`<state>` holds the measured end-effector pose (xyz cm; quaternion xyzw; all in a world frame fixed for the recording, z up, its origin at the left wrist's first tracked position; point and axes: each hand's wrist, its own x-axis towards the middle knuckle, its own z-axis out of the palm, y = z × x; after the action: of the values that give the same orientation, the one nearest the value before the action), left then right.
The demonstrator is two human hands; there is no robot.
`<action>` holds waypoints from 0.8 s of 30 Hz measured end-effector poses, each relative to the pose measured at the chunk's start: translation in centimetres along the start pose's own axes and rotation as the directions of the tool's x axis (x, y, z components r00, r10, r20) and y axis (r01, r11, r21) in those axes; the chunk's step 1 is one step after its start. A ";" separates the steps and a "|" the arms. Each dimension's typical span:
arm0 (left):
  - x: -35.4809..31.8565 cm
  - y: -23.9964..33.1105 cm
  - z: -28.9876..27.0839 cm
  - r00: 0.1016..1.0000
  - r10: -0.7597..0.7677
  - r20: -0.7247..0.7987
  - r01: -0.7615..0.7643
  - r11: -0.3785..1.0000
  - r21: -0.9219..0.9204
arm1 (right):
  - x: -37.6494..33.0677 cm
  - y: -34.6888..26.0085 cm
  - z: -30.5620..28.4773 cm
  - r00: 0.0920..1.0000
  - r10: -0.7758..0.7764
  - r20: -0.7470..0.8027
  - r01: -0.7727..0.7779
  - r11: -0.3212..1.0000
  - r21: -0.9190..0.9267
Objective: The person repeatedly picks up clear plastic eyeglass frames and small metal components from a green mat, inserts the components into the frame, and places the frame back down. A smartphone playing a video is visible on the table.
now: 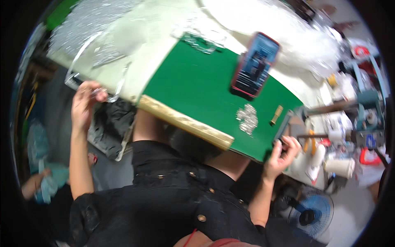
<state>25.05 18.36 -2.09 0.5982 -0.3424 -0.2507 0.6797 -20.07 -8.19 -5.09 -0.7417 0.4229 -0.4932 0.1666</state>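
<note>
At the left edge of the table, my left hand [86, 101] is closed on a clear, shiny strip [120, 84] that bends into a wide open loop. My right hand [282, 158] is by the right front corner of a green mat [193, 74], its fingers curled toward the thumb; blur hides what they hold, if anything. Nearest to it on the mat are a heap of small silvery pieces [247, 119] and a short brass-coloured piece [277, 115]. A grey bar [283, 125] lies beside that hand.
A phone [256, 64] with a lit screen leans on the mat. Clear plastic pieces [201, 43] lie behind, with film bags [284, 37] farther back. A gold-coloured strip [185, 121] lines the front edge. A blue fan [308, 216] stands right; another person's hand [41, 177] shows left.
</note>
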 end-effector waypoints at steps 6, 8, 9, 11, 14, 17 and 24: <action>2.4 -0.3 -2.2 0.999 0.023 -0.022 -0.024 0.999 -0.028 | -0.3 -0.6 0.1 1.000 -0.010 0.028 0.011 0.999 -0.043; 2.6 -0.6 -2.1 0.998 0.012 -0.059 -0.014 0.999 -0.033 | -0.3 -0.4 0.0 0.999 -0.031 0.033 0.033 0.996 -0.080; 2.6 -0.6 -2.4 0.998 0.013 -0.067 -0.015 1.000 -0.028 | -0.3 -0.4 0.1 0.999 -0.038 0.033 0.041 0.995 -0.087; 3.0 -0.8 -2.8 0.998 0.027 -0.052 -0.028 0.999 -0.017 | -0.3 -0.3 0.0 0.998 -0.049 0.030 0.052 0.993 -0.110; 4.3 -1.5 -2.5 0.993 0.032 -0.111 -0.044 0.993 -0.108 | -0.1 -0.4 0.2 0.997 -0.065 0.034 0.068 0.991 -0.111; 6.1 -1.8 -1.7 0.937 -0.274 -0.216 0.270 0.962 -0.051 | -0.2 -0.5 0.4 0.997 -0.063 0.044 0.068 0.991 -0.115; 12.7 4.4 -3.5 0.950 0.091 0.300 -0.312 0.163 0.936 | -0.3 -0.6 0.3 0.998 -0.045 0.045 0.049 0.994 -0.094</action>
<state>35.52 11.77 4.21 0.8163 -0.5568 0.0651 0.1395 -19.59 -7.66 -5.00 -0.7690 0.4247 -0.4602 0.1283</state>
